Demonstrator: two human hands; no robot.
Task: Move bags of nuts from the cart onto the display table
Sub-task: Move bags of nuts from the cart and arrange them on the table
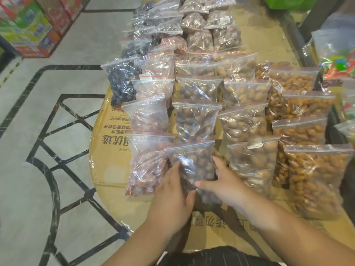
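Two hands on one bag: left grip [172,191] and right grip [224,181] are both clamped on the dark-nut bag [192,160], the nearest bag in the 2nd column from the left. Left fingers wrap its left edge, thumb on the front face low down. Right fingers run along its right edge, thumb lies across the front near the bottom. Bag is a clear zip-lock w/ red seal strip, top tilted away from camera, overlapping the next bag [196,120] of similar nuts behind it. Its lower end is at the bench [111,160] surface; can't tell if it's resting or lifted, hands cover that part. Bench top is covered w/ flattened cardboard w/ printed text and clear film at the edges. Touching on the left is a reddish-nut bag [148,166]. Just beside on the right is a pale-nut bag [251,164] w/ a white label near its seal. Nearest in the far right column is an orange-nut bag [315,179], the fullest-looking of the front row. Bags run in columns away from camera, each lapping over the one behind, sorted roughly by contents. A dark dried-fruit bag [121,81] sits at the left bench edge, further back. Multicolour candy bags [338,62] are on the right, past the bench edge. Grey tiled floor [38,131] w/ black inlay lines is on the left, and stacked cartons [25,25] are top left. Dark striped fabric [221,256] shows at the bottom edge.
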